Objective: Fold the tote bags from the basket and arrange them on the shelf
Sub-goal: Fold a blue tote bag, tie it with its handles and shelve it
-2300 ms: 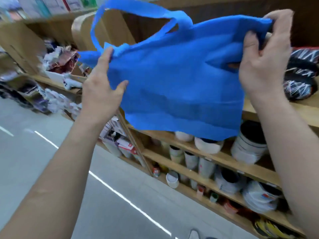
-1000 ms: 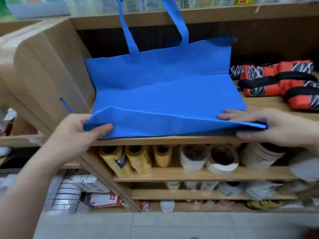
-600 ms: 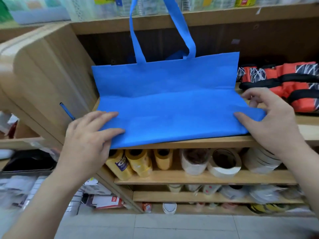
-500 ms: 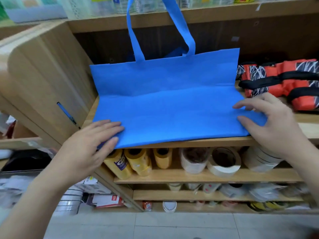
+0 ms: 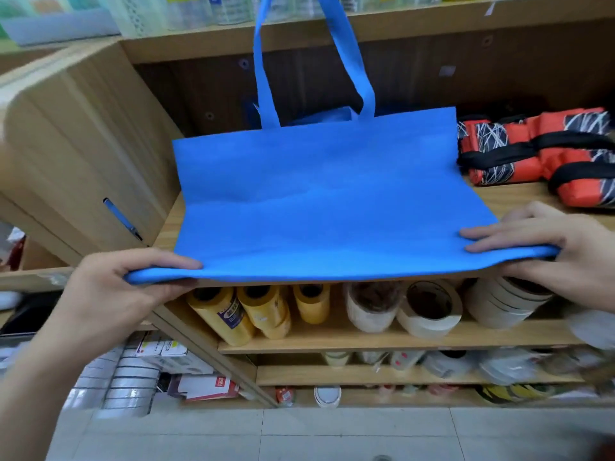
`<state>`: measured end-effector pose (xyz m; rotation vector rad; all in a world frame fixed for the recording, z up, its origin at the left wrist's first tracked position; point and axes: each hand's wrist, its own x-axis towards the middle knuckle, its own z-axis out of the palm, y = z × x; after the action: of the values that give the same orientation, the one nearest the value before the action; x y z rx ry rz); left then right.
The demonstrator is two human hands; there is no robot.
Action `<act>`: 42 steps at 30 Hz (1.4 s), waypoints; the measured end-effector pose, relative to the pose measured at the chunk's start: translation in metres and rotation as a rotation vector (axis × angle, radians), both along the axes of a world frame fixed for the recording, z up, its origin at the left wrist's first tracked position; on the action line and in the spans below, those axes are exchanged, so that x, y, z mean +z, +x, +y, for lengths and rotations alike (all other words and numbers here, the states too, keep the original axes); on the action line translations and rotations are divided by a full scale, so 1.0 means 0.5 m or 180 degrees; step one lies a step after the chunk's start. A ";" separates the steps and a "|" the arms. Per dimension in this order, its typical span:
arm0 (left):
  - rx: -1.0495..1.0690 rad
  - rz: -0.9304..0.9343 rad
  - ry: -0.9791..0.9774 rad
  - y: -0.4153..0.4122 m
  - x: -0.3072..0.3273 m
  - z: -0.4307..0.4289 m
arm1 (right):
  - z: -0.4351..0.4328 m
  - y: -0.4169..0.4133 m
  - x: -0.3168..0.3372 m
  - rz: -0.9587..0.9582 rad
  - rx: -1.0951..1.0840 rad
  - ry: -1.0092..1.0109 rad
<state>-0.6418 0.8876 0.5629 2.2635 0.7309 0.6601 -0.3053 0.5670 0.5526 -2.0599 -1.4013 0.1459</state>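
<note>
- Left grip pinches the bag's near-left corner; right grip pinches its near-right corner.
- Between the grips, the bag lies on the shelf, its far half and handles leaning upright at the back.
- Red bags lie beyond the right grip; tape rolls sit below.

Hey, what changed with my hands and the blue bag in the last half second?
Both hands were pressing flat on the blue tote bag; now the left hand and right hand pinch its near corners, thumbs on top, lifting that edge off the shelf. The bag's far half still stands up at the back, handles up; the orange bags haven't moved.
</note>
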 end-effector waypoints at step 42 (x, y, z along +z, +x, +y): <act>0.0351 0.0268 0.0233 -0.007 -0.012 0.027 | 0.023 0.032 0.018 0.0221 -0.0099 -0.0430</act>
<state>-0.6450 0.9009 0.5570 2.3428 0.8909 0.6557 -0.2895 0.5783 0.5615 -2.1637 -1.3491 0.3035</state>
